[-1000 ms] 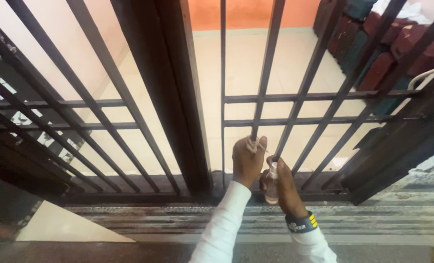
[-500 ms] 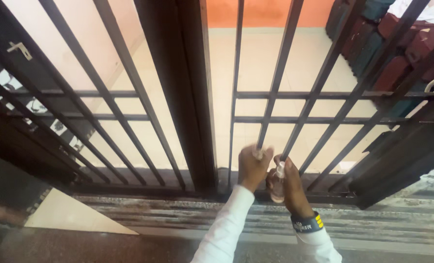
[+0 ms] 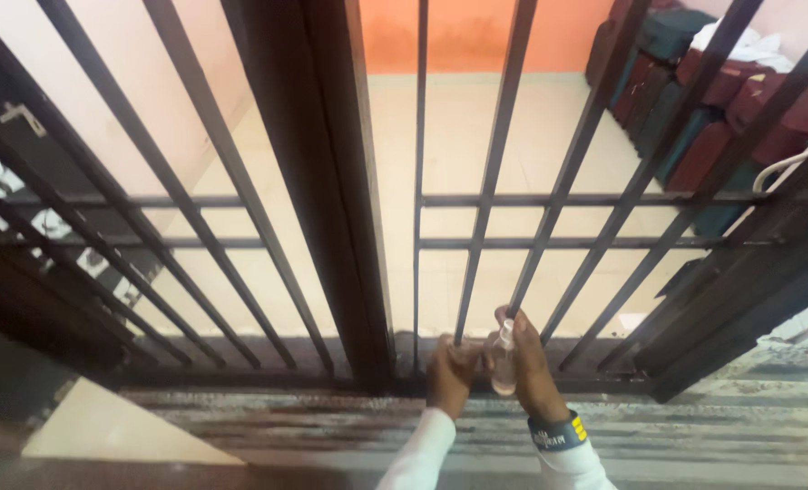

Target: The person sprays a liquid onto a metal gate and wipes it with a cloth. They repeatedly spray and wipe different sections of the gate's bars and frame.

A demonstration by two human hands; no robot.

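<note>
Pale floor tiles stretch behind a dark metal gate of upright bars crossed by two horizontal rails, with an orange wall at the far end and a stack of maroon and teal suitcases along the right side. A thick dark post divides the gate from a second barred panel on the left. On the near side lies a streaked, worn threshold.

Both arms reach forward from the bottom edge, in white sleeves, toward the foot of the bars. The right hand, wearing a dark wristband with a yellow patch, is curled around a small clear bottle, holding it upright with its narrow top pointing at a bar. The left hand sits just beside it, fingers bent against the base of a bar; whether it grips anything cannot be told. The two hands nearly touch, low at the gate's bottom rail.
</note>
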